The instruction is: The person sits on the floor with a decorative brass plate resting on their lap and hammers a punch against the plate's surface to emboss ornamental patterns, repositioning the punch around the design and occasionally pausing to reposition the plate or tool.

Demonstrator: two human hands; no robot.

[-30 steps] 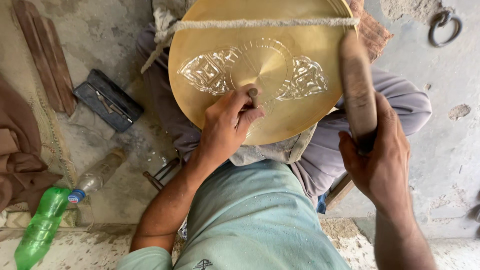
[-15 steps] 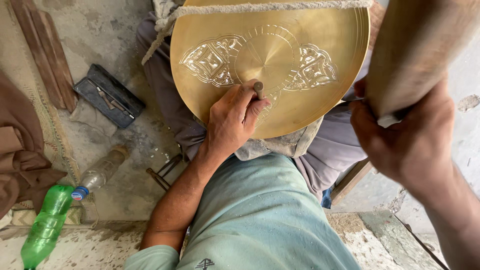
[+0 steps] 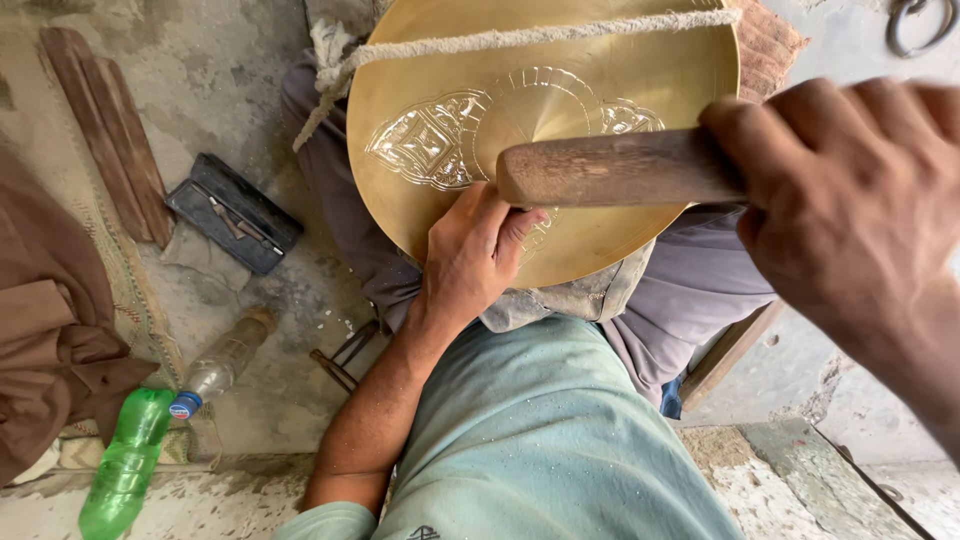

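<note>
A round brass plate with engraved ornaments lies on my lap, a rope stretched across its far edge. My left hand rests on the plate's near part, fingers pinched around a small punch that is mostly hidden. My right hand is close to the camera, gripping a wooden mallet that lies sideways above the left hand's fingers. The mallet's end points left over the plate's centre.
On the concrete floor to the left lie a dark flat tool case, wooden slats, a clear bottle and a green bottle. Brown cloth is at far left. A metal ring is at top right.
My right hand has swung the mallet from upright at the right down and left over the plate, near my left hand. The left hand has stayed on the plate.
</note>
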